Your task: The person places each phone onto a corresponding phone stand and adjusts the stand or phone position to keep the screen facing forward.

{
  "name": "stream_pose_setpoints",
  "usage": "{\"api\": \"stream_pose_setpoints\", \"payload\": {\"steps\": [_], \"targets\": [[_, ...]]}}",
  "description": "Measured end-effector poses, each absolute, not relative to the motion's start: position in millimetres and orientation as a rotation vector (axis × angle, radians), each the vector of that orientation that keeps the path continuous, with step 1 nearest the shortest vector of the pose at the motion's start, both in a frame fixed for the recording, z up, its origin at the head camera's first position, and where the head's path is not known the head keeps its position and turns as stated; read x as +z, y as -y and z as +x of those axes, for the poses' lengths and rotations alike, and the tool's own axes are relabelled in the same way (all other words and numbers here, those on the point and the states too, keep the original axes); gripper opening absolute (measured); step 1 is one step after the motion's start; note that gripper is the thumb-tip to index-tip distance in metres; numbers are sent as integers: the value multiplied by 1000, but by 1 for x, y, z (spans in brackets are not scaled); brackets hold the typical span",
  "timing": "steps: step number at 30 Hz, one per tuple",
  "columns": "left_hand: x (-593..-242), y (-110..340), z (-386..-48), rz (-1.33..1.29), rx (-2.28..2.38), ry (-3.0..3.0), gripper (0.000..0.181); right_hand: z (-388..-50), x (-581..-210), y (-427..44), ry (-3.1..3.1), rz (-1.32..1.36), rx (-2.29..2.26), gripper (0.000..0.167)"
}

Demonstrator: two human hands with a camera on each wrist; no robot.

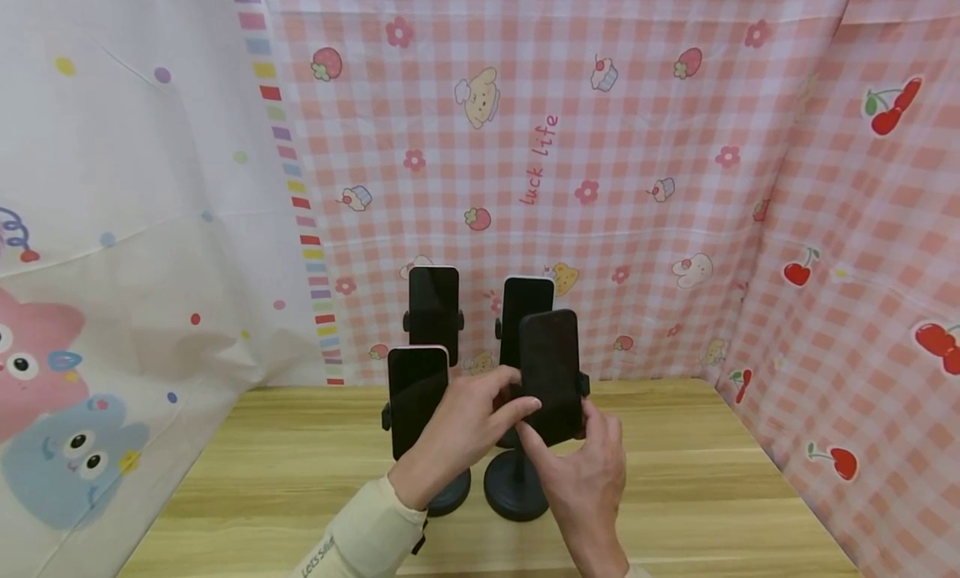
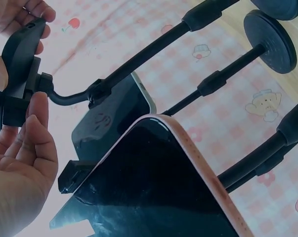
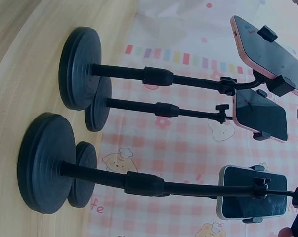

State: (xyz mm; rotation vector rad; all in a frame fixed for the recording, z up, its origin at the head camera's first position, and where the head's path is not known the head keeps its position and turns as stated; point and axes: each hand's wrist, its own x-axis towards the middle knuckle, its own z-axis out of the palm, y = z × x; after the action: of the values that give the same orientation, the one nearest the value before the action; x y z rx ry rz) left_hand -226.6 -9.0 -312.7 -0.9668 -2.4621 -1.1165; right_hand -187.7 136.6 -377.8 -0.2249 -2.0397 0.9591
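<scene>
A dark-framed smartphone [image 1: 551,378] sits upright, slightly tilted, in the clamp of the front right phone stand. My left hand [image 1: 476,415] holds its left side, thumb lying on the screen's lower left. At the lower part, my right hand [image 1: 585,469] grips it, thumb at the front and fingers round the right edge near the clamp knob [image 1: 584,384]. In the left wrist view, fingers surround this phone and its black clamp [image 2: 20,106]. The stand's round base [image 1: 517,486] stands on the table below. The fingers behind the phone are partly hidden in the head view.
A pink-edged phone [image 1: 412,394] on another stand is close to my left forearm. Behind stand a back left phone [image 1: 433,307] and a pale-edged back right phone [image 1: 525,299]. Stand poles [image 3: 144,182] rise from the wooden table [image 1: 697,478]. Patterned cloth [image 1: 637,253] hangs behind.
</scene>
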Motion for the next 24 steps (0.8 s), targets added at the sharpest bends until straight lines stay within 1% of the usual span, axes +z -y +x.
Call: {"api": "stream_pose_setpoints", "payload": {"steps": [14,21,24], "targets": [[-322,-2,-225,-870,-1165,2275,23,-192,-379,-134,1992,-266,943,73],[-326,-9,-221,-760,-1247,2267,41,-196,-382,-133,1951,-241,905,71],[-326,-13,-221,-743,-1231,2270,41,-195,-383,-131,1936,-242,900,70]]}}
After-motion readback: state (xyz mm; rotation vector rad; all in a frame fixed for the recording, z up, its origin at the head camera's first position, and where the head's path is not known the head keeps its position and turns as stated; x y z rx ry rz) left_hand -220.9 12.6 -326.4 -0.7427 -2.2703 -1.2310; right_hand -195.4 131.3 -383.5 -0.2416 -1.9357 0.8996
